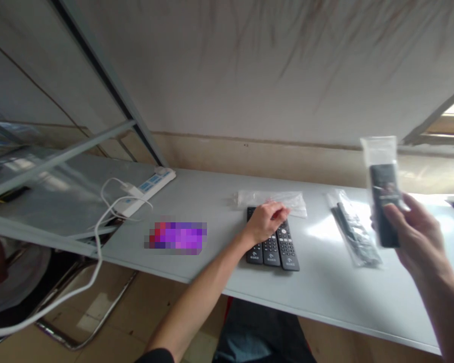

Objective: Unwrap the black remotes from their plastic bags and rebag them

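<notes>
A bagged remote (385, 189) is held raised by the right hand (419, 234). Three bare remotes (271, 252) on the desk (212, 201) are partly covered by the left hand (265, 222), whose grip cannot be determined.

Left hand (267, 222) partly hides three remotes (271, 253); right of these, a held bagged remote (384, 184) is blurred; left, an object (179, 238) is pixelated.
</notes>
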`<state>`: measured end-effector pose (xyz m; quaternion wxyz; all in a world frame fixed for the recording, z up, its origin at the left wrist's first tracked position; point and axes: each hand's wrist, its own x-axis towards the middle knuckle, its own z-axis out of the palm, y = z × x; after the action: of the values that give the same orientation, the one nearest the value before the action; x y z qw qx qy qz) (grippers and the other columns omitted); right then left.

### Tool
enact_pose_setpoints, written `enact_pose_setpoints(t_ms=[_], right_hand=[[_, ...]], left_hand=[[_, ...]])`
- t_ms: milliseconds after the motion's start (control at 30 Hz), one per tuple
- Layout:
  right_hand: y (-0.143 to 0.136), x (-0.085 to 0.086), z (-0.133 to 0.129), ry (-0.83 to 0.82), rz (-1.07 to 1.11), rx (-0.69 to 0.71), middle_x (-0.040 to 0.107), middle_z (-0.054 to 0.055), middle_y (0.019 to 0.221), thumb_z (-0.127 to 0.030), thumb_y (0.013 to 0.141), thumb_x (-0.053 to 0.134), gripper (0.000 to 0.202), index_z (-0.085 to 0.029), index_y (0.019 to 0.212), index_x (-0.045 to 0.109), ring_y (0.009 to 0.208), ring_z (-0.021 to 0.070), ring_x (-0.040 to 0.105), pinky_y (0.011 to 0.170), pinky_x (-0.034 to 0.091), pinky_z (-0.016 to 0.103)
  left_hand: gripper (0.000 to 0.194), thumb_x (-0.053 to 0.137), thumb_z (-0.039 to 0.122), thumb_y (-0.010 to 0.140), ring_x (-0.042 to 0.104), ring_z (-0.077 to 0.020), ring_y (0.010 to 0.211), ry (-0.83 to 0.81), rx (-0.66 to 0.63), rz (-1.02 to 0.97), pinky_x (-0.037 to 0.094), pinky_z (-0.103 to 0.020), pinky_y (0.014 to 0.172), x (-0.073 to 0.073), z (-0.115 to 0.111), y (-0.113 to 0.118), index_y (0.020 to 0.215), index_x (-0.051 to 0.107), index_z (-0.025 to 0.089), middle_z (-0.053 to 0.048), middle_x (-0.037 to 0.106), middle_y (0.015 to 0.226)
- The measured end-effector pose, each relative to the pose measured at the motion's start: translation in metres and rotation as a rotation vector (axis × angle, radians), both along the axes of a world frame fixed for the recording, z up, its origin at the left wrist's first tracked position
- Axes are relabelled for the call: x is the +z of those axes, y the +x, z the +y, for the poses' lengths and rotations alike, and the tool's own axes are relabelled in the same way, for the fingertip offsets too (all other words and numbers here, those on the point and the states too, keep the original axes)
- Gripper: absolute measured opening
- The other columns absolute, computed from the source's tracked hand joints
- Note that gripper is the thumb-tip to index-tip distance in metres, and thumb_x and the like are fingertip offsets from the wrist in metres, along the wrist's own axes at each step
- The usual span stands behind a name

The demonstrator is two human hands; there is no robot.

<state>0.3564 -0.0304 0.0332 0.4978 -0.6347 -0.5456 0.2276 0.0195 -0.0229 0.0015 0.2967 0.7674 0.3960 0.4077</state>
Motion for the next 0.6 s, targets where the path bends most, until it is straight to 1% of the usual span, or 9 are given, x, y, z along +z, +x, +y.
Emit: enact_pose_setpoints(t_ms=[67, 133, 200, 267, 333, 400, 500, 567, 600], right_hand=[[-0.035, 0.006, 0.006, -0.104, 0.238, 0.217, 0.082, 0.016, 0.106, -0.069, 0.075, 0.087, 0.083, -0.026, 0.144, 0.070, 0.071, 0.0274, 0.072, 0.060, 0.057, 0.039], [-0.070, 0.003, 0.015, -0.164, 0.322, 0.392, 0.083, 0.012, 0.107, -0.066, 0.072, 0.091, 0.077, -0.026, 0.136, 0.075, 0.078, 0.0272, 0.074, 0.064, 0.059, 0.037], [-0.098, -0.005, 0.023, -0.206, 0.340, 0.547, 0.083, 0.012, 0.113, -0.064, 0.076, 0.091, 0.072, -0.025, 0.135, 0.077, 0.087, 0.0284, 0.076, 0.073, 0.062, 0.038], [-0.114, -0.016, 0.026, -0.226, 0.324, 0.642, 0.083, 0.011, 0.117, -0.062, 0.080, 0.089, 0.068, -0.024, 0.135, 0.078, 0.096, 0.0298, 0.077, 0.081, 0.062, 0.039], [-0.119, -0.024, 0.024, -0.242, 0.273, 0.668, 0.084, 0.011, 0.118, -0.061, 0.079, 0.091, 0.064, -0.024, 0.130, 0.081, 0.100, 0.0308, 0.077, 0.085, 0.062, 0.040], [-0.116, -0.029, 0.019, -0.263, 0.264, 0.652, 0.084, 0.010, 0.117, -0.059, 0.078, 0.093, 0.064, -0.024, 0.130, 0.081, 0.099, 0.0299, 0.077, 0.083, 0.062, 0.039], [-0.112, -0.030, 0.009, -0.332, 0.414, 0.596, 0.082, 0.008, 0.095, -0.060, 0.085, 0.087, 0.057, -0.020, 0.125, 0.082, 0.075, 0.0207, 0.071, 0.062, 0.057, 0.030], [-0.112, -0.029, 0.007, -0.383, 0.544, 0.559, 0.074, 0.005, 0.074, -0.060, 0.090, 0.083, 0.047, -0.017, 0.108, 0.084, 0.058, 0.0151, 0.062, 0.047, 0.046, 0.025], [-0.112, -0.029, 0.007, -0.393, 0.599, 0.543, 0.071, 0.005, 0.070, -0.060, 0.090, 0.083, 0.045, -0.016, 0.099, 0.083, 0.055, 0.0140, 0.060, 0.044, 0.043, 0.024]], left_hand=[[0.047, 0.050, 0.061, 0.110, 0.068, -0.0174, 0.077, -0.189, 0.013, -0.345, 0.057, -0.033, 0.083, 0.009, 0.009, 0.002, 0.108, 0.069, 0.018, -0.005, 0.073, 0.083], [0.064, 0.050, 0.072, 0.105, 0.074, -0.0184, 0.080, -0.364, -0.051, -0.572, 0.059, -0.031, 0.075, 0.015, 0.018, 0.004, 0.133, 0.064, 0.017, -0.009, 0.079, 0.097], [0.080, 0.045, 0.084, 0.100, 0.076, -0.0202, 0.077, -0.467, -0.065, -0.695, 0.059, -0.029, 0.064, 0.017, 0.025, 0.007, 0.139, 0.062, 0.016, -0.012, 0.080, 0.102], [0.082, 0.054, 0.086, 0.095, 0.075, -0.0197, 0.070, -0.479, 0.007, -0.722, 0.057, -0.028, 0.056, 0.013, 0.027, 0.008, 0.135, 0.066, 0.015, -0.010, 0.079, 0.097], [0.075, 0.075, 0.078, 0.086, 0.074, -0.0183, 0.067, -0.447, 0.111, -0.716, 0.059, -0.028, 0.057, 0.006, 0.027, 0.008, 0.127, 0.070, 0.015, -0.008, 0.079, 0.093], [0.067, 0.088, 0.067, 0.079, 0.075, -0.0186, 0.072, -0.437, 0.162, -0.735, 0.063, -0.029, 0.062, -0.001, 0.025, 0.007, 0.119, 0.073, 0.014, -0.007, 0.080, 0.094], [0.063, 0.093, 0.061, 0.075, 0.076, -0.0195, 0.072, -0.509, 0.192, -0.840, 0.066, -0.032, 0.066, -0.008, 0.026, 0.002, 0.114, 0.073, 0.015, -0.005, 0.081, 0.089], [0.066, 0.097, 0.058, 0.071, 0.075, -0.0185, 0.067, -0.555, 0.234, -0.935, 0.066, -0.031, 0.065, -0.009, 0.028, -0.001, 0.114, 0.071, 0.016, -0.002, 0.080, 0.083], [0.067, 0.099, 0.056, 0.069, 0.075, -0.0181, 0.067, -0.570, 0.246, -0.972, 0.066, -0.031, 0.065, -0.009, 0.029, -0.003, 0.114, 0.070, 0.017, -0.002, 0.080, 0.082]])
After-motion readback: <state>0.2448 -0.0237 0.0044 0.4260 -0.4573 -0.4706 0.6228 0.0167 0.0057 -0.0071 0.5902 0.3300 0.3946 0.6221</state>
